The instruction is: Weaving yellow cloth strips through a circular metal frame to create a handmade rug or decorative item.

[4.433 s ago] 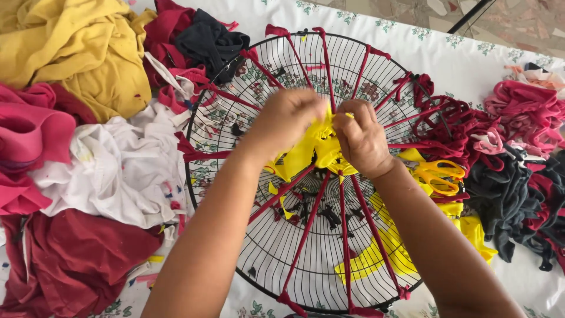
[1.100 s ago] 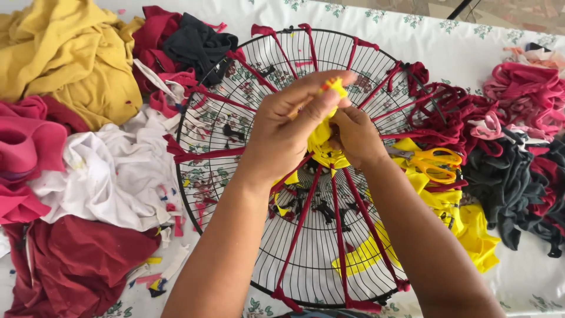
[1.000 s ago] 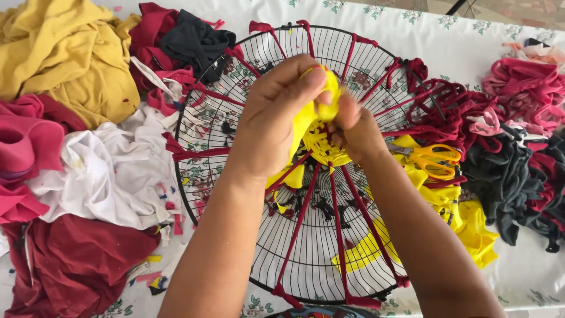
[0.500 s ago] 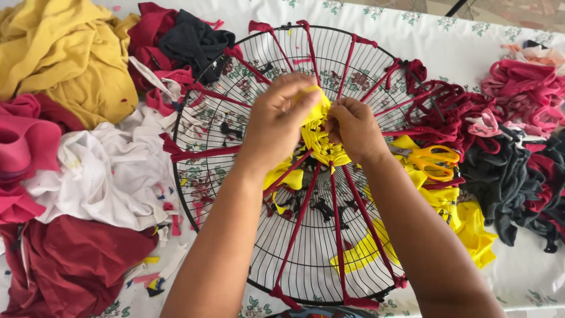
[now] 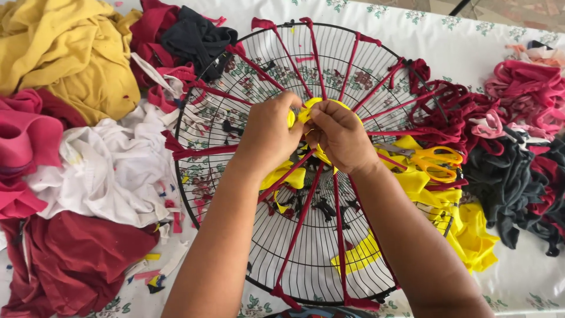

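We are working with both hands at the middle of a round black wire fan guard (image 5: 235,118) that is lying flat on a table with a flowery white cloth (image 5: 471,35). Our left hand (image 5: 268,138) and our right hand (image 5: 341,138) are touching each other, and both are pinching a yellow cloth strip (image 5: 306,109) tight between the fingers. The yellow strip is sitting right at the center of the guard, bunched up in a little knot.

Dark red cloth strips (image 5: 312,56) are running from the center out to the rim, like the spokes of a wheel. Yellow-handled scissors (image 5: 432,162) are lying just to the right of our hands, on top of more yellow cloth (image 5: 471,229). A yellow cloth pile (image 5: 70,53) and a white cloth pile (image 5: 112,171) are lying to the left. Pink and dark scraps (image 5: 524,147) are lying to the right.
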